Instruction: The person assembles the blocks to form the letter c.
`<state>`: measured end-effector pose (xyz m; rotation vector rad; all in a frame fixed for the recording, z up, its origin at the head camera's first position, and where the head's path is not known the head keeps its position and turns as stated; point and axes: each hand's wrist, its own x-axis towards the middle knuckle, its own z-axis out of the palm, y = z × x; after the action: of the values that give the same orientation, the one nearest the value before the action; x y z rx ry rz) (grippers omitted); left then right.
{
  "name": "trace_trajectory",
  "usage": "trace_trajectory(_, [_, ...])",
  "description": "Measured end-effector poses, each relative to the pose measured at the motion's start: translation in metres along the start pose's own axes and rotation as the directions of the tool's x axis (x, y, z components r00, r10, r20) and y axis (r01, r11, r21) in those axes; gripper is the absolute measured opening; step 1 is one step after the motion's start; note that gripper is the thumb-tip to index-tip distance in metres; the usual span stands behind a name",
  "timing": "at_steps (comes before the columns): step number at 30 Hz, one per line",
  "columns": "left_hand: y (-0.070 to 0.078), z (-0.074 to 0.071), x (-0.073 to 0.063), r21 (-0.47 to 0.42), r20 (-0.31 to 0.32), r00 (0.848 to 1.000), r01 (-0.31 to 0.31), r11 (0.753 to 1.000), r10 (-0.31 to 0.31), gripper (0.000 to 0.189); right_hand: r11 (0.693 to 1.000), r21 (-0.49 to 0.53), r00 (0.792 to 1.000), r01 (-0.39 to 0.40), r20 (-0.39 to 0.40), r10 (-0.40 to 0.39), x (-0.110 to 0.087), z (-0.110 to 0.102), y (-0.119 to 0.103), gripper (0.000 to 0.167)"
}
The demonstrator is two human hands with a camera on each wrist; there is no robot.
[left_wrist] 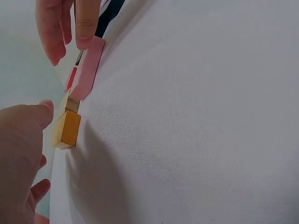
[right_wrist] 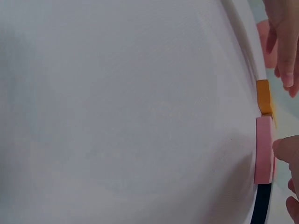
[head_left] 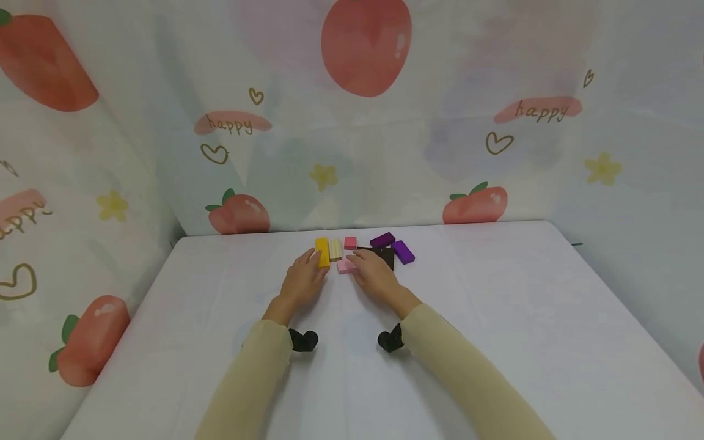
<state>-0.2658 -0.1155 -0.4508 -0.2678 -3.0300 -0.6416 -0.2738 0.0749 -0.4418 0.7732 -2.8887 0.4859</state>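
Observation:
At the far side of the table, my left hand (head_left: 304,281) is beside an upright-lying yellow block (head_left: 322,245), fingers loosely spread around its left and near sides. In the left wrist view the thumb is close above the yellow block (left_wrist: 70,128); contact is unclear. My right hand (head_left: 379,278) reaches over a light pink block (head_left: 343,267) and partly covers a flat black piece (head_left: 389,256). A right fingertip meets or nearly meets the pink block (left_wrist: 88,70) in the left wrist view. Between the hands lie a cream ridged block (head_left: 335,250) and a small coral-pink block (head_left: 350,243).
A dark purple block (head_left: 382,239) and a brighter purple block (head_left: 403,252) lie by the black piece. The white-covered table (head_left: 352,379) ends just behind the blocks, at a printed fabric backdrop (head_left: 385,159). Black wrist mounts (head_left: 304,341) protrude inward near both cuffs.

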Motion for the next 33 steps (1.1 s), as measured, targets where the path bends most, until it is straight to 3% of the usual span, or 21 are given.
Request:
trace_trajectory(8, [-0.002, -0.002, 0.01, 0.006, 0.046, 0.999, -0.022, 1.0, 0.022, 0.049, 1.0, -0.013, 1.0, -0.016, 0.012, 0.016, 0.008, -0.001, -0.008, 0.033])
trace_trajectory(13, [-0.002, -0.004, 0.012, 0.072, 0.053, 0.996, -0.076, 0.995, 0.072, 0.046, 0.999, 0.005, 0.999, -0.039, 0.022, 0.038, 0.011, 0.0, -0.009, 0.028])
trace_trajectory(18, [0.0, -0.003, 0.014, 0.156, 0.107, 0.993, -0.064, 0.986, 0.047, 0.043, 0.998, 0.042, 0.997, -0.052, 0.064, 0.049, 0.013, 0.004, -0.008, 0.025])
trace_trajectory(24, [0.008, 0.0, 0.02, 0.247, 0.085, 0.992, -0.108, 0.963, 0.089, 0.029, 0.998, -0.048, 0.998, -0.037, 0.055, 0.039, 0.016, 0.008, -0.007, 0.02])
trace_trajectory(30, [0.011, 0.001, 0.025, 0.266, 0.103, 0.994, -0.054, 0.963, 0.027, 0.025, 0.997, -0.056, 0.997, -0.051, 0.057, 0.054, 0.019, 0.008, -0.009, 0.016])
trace_trajectory(33, [0.01, 0.001, 0.025, 0.268, 0.119, 0.992, -0.064, 0.961, 0.033, 0.025, 0.996, -0.072, 0.998, -0.044, 0.049, 0.047, 0.018, 0.008, -0.009, 0.016])
